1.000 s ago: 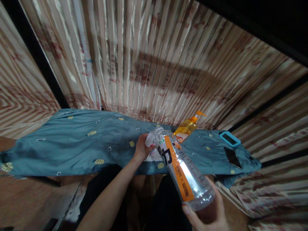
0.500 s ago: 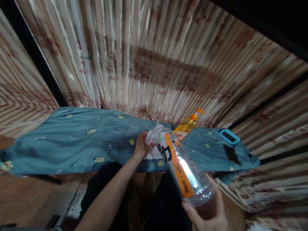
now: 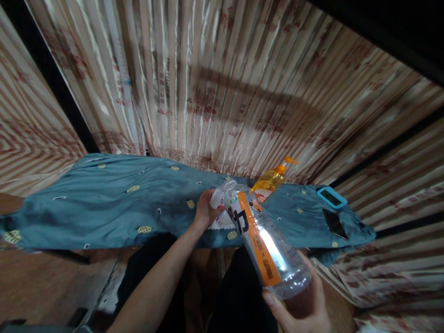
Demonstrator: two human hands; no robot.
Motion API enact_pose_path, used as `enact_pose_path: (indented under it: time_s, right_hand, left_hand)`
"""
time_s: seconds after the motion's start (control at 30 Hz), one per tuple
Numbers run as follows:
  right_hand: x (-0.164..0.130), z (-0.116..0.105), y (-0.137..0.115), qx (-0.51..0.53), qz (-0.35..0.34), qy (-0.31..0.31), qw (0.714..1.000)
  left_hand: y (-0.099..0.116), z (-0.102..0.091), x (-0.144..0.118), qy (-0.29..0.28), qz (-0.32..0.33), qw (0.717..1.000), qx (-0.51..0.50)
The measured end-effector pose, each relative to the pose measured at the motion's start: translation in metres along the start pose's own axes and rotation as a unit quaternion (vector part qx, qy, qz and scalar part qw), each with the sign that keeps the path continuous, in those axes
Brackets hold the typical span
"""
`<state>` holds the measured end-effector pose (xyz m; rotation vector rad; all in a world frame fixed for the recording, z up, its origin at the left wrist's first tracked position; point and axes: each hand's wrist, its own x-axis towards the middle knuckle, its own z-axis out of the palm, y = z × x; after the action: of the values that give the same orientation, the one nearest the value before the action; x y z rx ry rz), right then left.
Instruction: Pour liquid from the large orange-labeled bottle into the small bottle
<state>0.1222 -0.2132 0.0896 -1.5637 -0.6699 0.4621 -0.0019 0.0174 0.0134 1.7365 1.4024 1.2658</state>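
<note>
we are cupping the base of the clear bottle [image 3: 263,243] in our right hand [image 3: 301,310], while our left hand [image 3: 205,212] is closing around its cap [image 3: 218,196].

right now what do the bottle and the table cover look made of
Bottle: looks like clear glossy plastic, since you see through it and a bright highlight runs down the orange label. Cover: seemingly woven teal fabric, matte, wrinkled, draping over the edge.
</note>
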Motion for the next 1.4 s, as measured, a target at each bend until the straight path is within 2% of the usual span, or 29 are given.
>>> enact_pose_path:
  time_s: [0.33, 0.83, 1.4]
  right_hand:
    - [-0.002, 0.002, -0.002, -0.010, -0.019, 0.009, 1.000]
    - [-0.004, 0.002, -0.008, -0.039, -0.011, 0.008, 0.999]
    - [-0.004, 0.005, -0.012, -0.022, -0.019, 0.008, 1.000]
  left_hand:
    - [0.000, -0.001, 0.001, -0.007, 0.006, 1.000, 0.010]
    - [-0.003, 0.001, 0.000, -0.001, 0.011, 1.000, -0.008]
    - [-0.005, 0.002, 0.001, -0.005, 0.018, 1.000, 0.002]
